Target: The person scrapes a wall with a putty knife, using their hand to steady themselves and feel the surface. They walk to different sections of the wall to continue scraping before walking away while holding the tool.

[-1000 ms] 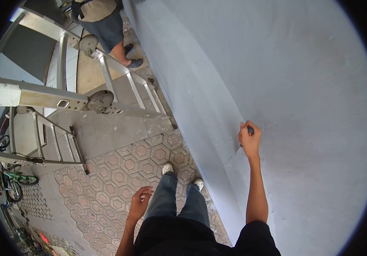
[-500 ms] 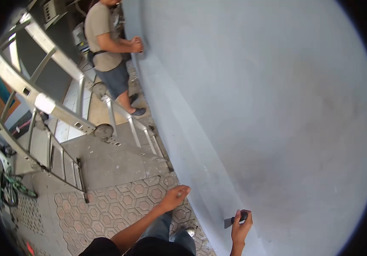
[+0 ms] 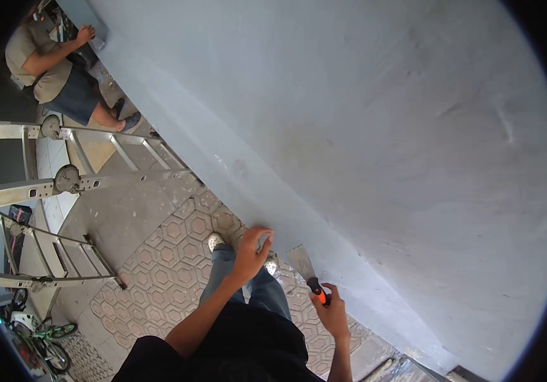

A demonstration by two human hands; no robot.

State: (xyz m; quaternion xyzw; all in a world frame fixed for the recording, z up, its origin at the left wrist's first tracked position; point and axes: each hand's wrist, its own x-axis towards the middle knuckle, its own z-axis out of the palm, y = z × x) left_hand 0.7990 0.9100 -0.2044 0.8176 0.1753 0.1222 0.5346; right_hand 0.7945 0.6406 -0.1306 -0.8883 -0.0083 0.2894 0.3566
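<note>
My right hand (image 3: 334, 312) grips the orange-and-black handle of a putty knife (image 3: 305, 268), its metal blade pointing up toward the base of the grey plastered wall (image 3: 381, 127). The blade is just off the wall, near its lower ledge. My left hand (image 3: 252, 250) is raised in front of me with fingers loosely curled, empty, close to the blade and above my shoes. My legs in blue jeans stand on the hexagon-patterned pavement (image 3: 165, 267).
A folding aluminium ladder (image 3: 89, 181) stands spread at the left. Another person (image 3: 57, 70) crouches at the wall in the upper left, one hand against it. A green bicycle (image 3: 41, 340) is parked at the lower left.
My view has swung; the right hand with the putty knife came away from the wall and lower. My left hand rose toward the blade.
</note>
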